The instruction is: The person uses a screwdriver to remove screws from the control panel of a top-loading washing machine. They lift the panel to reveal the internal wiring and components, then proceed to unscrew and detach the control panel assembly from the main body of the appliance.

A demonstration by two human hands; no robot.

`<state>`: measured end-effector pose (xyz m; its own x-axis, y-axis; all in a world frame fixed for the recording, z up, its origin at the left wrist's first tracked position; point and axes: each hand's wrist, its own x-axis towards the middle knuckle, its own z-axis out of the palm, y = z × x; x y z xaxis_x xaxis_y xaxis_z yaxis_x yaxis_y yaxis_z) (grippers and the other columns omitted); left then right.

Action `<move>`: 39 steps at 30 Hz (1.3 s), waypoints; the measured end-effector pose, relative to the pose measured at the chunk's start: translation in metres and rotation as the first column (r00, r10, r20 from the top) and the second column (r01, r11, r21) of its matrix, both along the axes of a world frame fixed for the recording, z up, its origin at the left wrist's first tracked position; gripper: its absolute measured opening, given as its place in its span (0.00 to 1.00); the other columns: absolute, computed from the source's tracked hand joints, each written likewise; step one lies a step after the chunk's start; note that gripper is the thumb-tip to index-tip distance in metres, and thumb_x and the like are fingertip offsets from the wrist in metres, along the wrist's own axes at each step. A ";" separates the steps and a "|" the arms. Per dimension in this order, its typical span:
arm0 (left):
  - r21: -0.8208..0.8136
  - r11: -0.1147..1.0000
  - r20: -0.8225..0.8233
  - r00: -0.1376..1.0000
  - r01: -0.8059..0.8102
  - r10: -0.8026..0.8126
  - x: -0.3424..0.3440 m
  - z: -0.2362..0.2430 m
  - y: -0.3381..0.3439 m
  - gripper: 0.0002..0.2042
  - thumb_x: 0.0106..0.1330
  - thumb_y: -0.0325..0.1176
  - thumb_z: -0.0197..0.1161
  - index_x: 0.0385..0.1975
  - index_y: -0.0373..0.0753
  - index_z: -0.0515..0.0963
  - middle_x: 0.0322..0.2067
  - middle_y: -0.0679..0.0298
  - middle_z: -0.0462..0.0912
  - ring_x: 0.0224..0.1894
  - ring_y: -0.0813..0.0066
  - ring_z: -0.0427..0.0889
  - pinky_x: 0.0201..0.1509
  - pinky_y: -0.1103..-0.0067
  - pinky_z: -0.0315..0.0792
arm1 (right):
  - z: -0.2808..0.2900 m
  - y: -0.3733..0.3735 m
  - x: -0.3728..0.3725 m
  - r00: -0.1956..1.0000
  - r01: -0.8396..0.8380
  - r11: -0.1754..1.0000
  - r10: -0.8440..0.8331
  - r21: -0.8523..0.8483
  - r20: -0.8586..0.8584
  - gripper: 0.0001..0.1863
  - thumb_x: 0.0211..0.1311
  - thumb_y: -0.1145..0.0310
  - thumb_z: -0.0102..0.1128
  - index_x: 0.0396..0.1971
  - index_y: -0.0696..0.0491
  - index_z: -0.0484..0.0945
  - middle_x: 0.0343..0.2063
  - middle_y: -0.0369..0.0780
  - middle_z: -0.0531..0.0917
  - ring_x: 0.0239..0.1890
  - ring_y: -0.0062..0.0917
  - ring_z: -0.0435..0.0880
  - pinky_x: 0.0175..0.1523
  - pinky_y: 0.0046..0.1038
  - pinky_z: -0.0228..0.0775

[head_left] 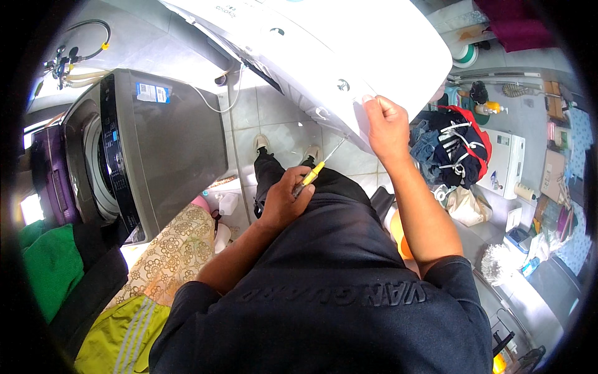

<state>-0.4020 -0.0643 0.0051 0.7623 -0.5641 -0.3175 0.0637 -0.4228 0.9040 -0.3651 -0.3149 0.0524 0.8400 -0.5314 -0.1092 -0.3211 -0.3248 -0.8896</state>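
Observation:
My left hand (291, 194) grips a screwdriver (314, 171) with a yellow handle in front of my trousers; its thin metal shaft points up and right, its tip near the lower edge of a large white appliance panel (398, 43). My right hand (386, 123) is closed on that panel's lower right edge, thumb and fingers pinched there. The panel is tilted and fills the top middle, with small round recessed fittings (342, 85) on it and a pale bracket (321, 113) along its underside.
A dark grey washing machine (168, 156) stands left, a white cord (221, 107) near it. Below it are patterned fabric (168, 249), green cloth (50, 274) and yellow shorts (118, 336). Right are a laundry pile (461, 146), a white bag (467, 209) and cluttered shelves. My feet are on tiled floor (280, 112).

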 end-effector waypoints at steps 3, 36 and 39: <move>0.051 0.999 0.107 0.994 0.004 -0.010 0.001 0.001 -0.001 0.17 0.61 0.32 0.62 0.50 0.41 0.71 0.33 0.57 0.80 0.36 0.62 0.82 0.40 0.73 0.74 | -0.001 0.000 0.000 1.000 0.005 1.000 -0.006 0.018 0.001 0.22 0.61 0.61 0.57 0.13 0.60 0.67 0.10 0.37 0.62 0.18 0.16 0.61 0.25 0.27 0.57; 0.070 0.993 -0.482 0.874 0.099 -0.053 0.026 -0.013 -0.002 0.16 0.64 0.45 0.61 0.30 0.35 0.74 0.21 0.65 0.75 0.20 0.79 0.72 0.25 0.81 0.66 | 0.000 0.003 0.001 1.000 -0.001 1.000 0.002 -0.021 0.026 0.22 0.63 0.63 0.57 0.12 0.57 0.64 0.12 0.30 0.61 0.19 0.12 0.58 0.24 0.23 0.52; 0.124 0.991 -0.656 0.746 -0.042 0.114 0.040 0.002 -0.013 0.12 0.63 0.42 0.63 0.33 0.39 0.75 0.25 0.65 0.76 0.24 0.82 0.72 0.27 0.82 0.65 | 0.001 0.002 -0.001 1.000 0.009 0.999 -0.008 -0.041 0.004 0.22 0.61 0.61 0.57 0.13 0.59 0.68 0.10 0.37 0.63 0.17 0.16 0.61 0.24 0.27 0.57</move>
<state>-0.3622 -0.0768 0.0066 0.3809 -0.4519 -0.8066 0.6662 -0.4708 0.5784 -0.3658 -0.3133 0.0536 0.8359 -0.5425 -0.0839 -0.3204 -0.3580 -0.8770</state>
